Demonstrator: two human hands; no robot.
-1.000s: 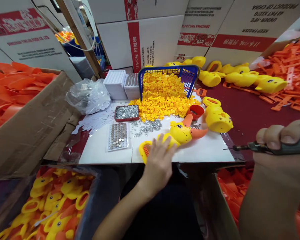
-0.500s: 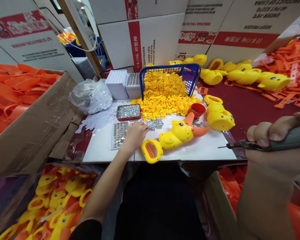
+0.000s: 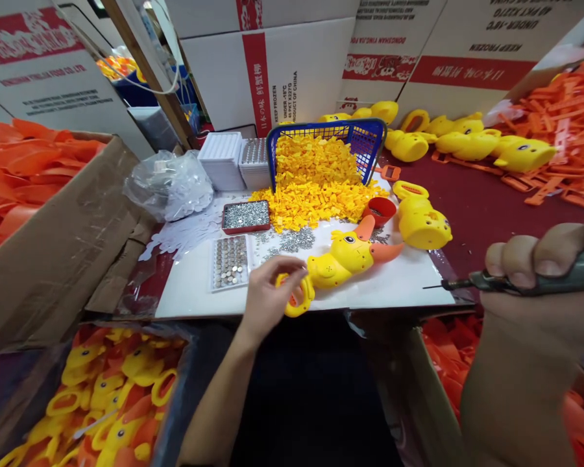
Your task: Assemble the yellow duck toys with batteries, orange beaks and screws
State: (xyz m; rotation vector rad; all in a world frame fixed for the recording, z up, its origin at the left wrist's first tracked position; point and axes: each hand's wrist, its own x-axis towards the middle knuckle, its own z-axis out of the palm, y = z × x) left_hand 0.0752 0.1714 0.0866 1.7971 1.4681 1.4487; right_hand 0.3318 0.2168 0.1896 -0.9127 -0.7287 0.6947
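Observation:
My left hand (image 3: 271, 293) is over the handle end of a yellow duck-headed toy (image 3: 348, 257) with an orange beak, lying on the white board. Its thumb and fingertips come together in a pinch over the handle loop. What sits between them, if anything, is too small to tell. My right hand (image 3: 530, 279) grips a dark green electric screwdriver (image 3: 571, 267), its thin bit pointing left above the board's right edge. Loose screws (image 3: 296, 240) lie behind the toy. A tray of button batteries (image 3: 230, 263) sits left of my left hand.
Behind are a red tray of small metal parts (image 3: 246, 216), a blue basket (image 3: 377, 139) spilling yellow pieces, and a red cup (image 3: 382, 211). A second duck body (image 3: 423, 224) stands right. Cartons (image 3: 53, 240) flank the bench; finished-looking ducks (image 3: 121, 389) fill a box below left.
My left hand has moved from the loose screws toward me and slightly right, to the toy's handle. My right hand keeps the screwdriver in about the same place.

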